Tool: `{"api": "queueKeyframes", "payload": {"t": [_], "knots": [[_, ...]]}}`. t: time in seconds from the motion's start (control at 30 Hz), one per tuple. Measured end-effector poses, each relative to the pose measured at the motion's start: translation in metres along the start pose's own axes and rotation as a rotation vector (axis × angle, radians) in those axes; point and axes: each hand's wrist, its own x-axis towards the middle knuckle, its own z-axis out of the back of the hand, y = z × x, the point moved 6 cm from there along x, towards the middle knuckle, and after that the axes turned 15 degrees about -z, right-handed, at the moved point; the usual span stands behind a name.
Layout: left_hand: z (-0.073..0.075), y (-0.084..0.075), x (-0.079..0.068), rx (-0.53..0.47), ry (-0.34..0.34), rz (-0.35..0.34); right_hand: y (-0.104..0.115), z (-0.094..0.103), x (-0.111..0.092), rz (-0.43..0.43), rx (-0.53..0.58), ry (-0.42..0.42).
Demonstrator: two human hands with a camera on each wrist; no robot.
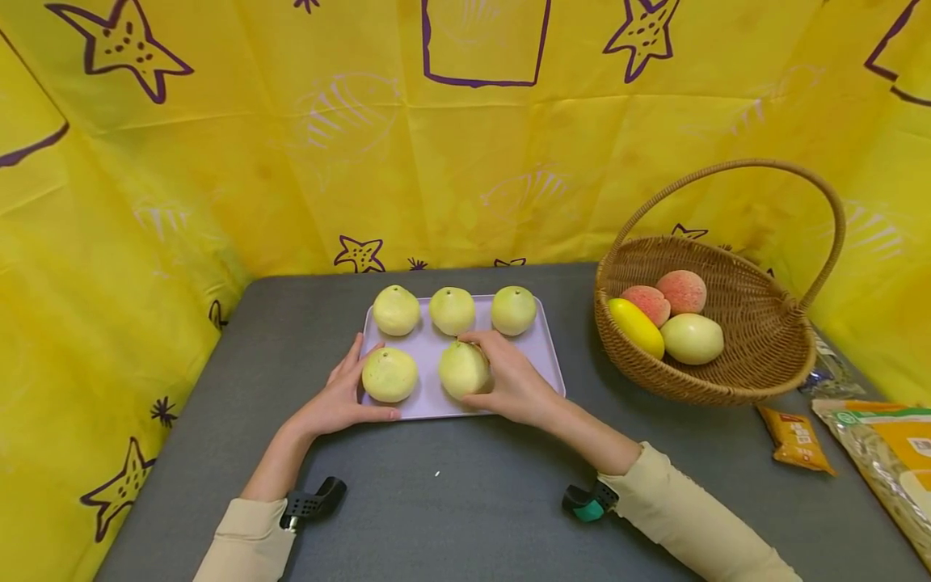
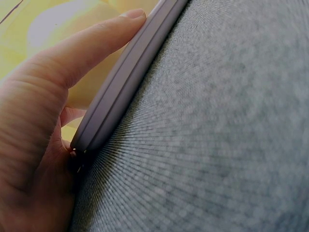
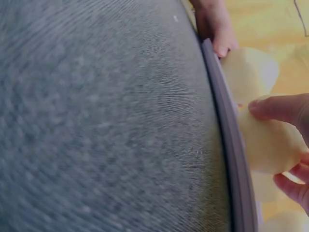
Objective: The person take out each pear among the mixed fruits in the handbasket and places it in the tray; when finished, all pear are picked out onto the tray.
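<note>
A lilac tray (image 1: 427,356) with several pale yellow-green pomelos lies on the dark table. Three pomelos form the back row: one at left (image 1: 396,311), one in the middle (image 1: 452,312) and one at right (image 1: 513,311). My right hand (image 1: 515,383) pinches a front-row pomelo (image 1: 461,373) between thumb and fingers; whether it touches the tray is hidden. Around the tray's front-left corner, my left hand (image 1: 339,402) holds the edge, beside another pomelo (image 1: 390,375). In the left wrist view, its thumb (image 2: 96,46) lies along the tray rim (image 2: 120,82).
To the right stands a wicker basket (image 1: 764,343) with a tall handle, holding two peaches, a yellow oblong fruit (image 1: 636,327) and a pale oval fruit (image 1: 692,339). An orange packet (image 1: 796,439) and larger bags (image 1: 883,457) lie at the right edge. Yellow cloth (image 1: 465,178) hangs behind.
</note>
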Motion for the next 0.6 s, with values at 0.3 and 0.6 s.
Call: {"api": "queueKeyframes", "payload": {"t": [0.3, 0.6], "knots": [[0.000, -0.001, 0.000, 0.006, -0.001, -0.016, 0.000, -0.012, -0.001, 0.012, 0.021, 0.030], [0.000, -0.001, 0.000, 0.012, -0.006, -0.019, -0.004, -0.012, -0.002, -0.056, 0.066, 0.054]]}}
